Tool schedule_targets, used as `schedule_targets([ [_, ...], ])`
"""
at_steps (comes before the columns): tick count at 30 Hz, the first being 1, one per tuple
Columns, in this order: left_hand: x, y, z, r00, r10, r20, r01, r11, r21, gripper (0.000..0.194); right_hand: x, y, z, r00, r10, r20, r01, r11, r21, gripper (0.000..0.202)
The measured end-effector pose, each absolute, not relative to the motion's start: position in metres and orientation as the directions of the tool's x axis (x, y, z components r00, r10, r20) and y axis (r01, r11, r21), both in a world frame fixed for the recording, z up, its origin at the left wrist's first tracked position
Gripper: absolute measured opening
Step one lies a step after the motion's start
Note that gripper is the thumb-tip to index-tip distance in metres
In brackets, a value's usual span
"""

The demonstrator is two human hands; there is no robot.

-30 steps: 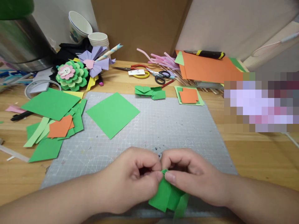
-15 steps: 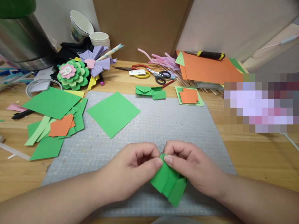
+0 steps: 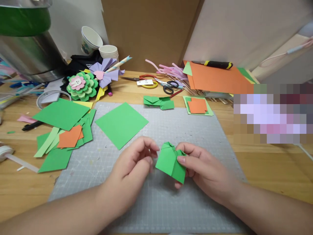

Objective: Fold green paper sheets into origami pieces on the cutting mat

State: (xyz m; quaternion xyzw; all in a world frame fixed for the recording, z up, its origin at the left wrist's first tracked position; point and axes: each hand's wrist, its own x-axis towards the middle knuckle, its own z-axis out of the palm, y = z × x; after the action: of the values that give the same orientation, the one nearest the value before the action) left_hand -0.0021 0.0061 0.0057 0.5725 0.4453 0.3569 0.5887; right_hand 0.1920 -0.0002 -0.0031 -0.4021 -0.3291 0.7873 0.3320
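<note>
Small green folded-paper piece: seam down middle, little folds along top, bottom edge slanting; pinched in right hand.

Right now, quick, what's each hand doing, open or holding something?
Left hand: partly open, fingers loosely curled, no grip on the paper beside it.
Right hand: closed, pinching the folded green paper between thumb and fingers.
</note>
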Motion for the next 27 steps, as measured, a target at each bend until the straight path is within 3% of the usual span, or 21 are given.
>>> schedule_targets([
  [3, -0.007, 0.006, 0.005, 0.37, 0.919, 0.133, 0.27, -0.243, 0.932, 0.039, 0.193, 0.002, -0.003, -0.504, 0.742, -0.442, -0.286, -0.626, -0.726, 0.014],
  [5, -0.01, 0.008, 0.006, 0.45, 0.863, 0.228, 0.35, -0.406, 0.844, 0.036, 0.193, 0.002, -0.004, -0.581, 0.677, -0.452, -0.29, -0.691, -0.662, 0.015],
  [7, -0.011, 0.012, 0.008, 0.455, 0.854, 0.252, 0.366, -0.438, 0.821, 0.029, 0.193, 0.003, -0.005, -0.634, 0.622, -0.459, -0.308, -0.748, -0.588, 0.024],
  [11, -0.009, 0.022, 0.01, 0.199, 0.978, 0.067, 0.265, -0.119, 0.957, 0.005, 0.191, 0.006, -0.008, -0.619, 0.617, -0.486, -0.367, -0.774, -0.516, 0.033],
  [15, -0.007, 0.036, 0.006, -0.032, 0.98, -0.194, -0.031, 0.193, 0.981, 0.026, 0.19, 0.006, -0.008, -0.599, 0.652, -0.465, -0.355, -0.737, -0.576, 0.02],
  [18, -0.009, 0.042, 0.005, -0.029, 0.971, -0.238, -0.094, 0.234, 0.968, 0.037, 0.189, 0.005, -0.007, -0.602, 0.651, -0.463, -0.327, -0.73, -0.6, 0.015],
  [22, -0.01, 0.046, 0.012, -0.004, 0.97, -0.244, -0.039, 0.243, 0.969, 0.04, 0.188, 0.004, -0.007, -0.601, 0.653, -0.46, -0.316, -0.723, -0.614, 0.013],
  [27, -0.002, 0.076, 0.022, -0.061, 0.983, -0.175, 0.111, 0.181, 0.977, 0.03, 0.187, 0.003, -0.007, -0.609, 0.667, -0.43, -0.317, -0.701, -0.638, 0.012],
])
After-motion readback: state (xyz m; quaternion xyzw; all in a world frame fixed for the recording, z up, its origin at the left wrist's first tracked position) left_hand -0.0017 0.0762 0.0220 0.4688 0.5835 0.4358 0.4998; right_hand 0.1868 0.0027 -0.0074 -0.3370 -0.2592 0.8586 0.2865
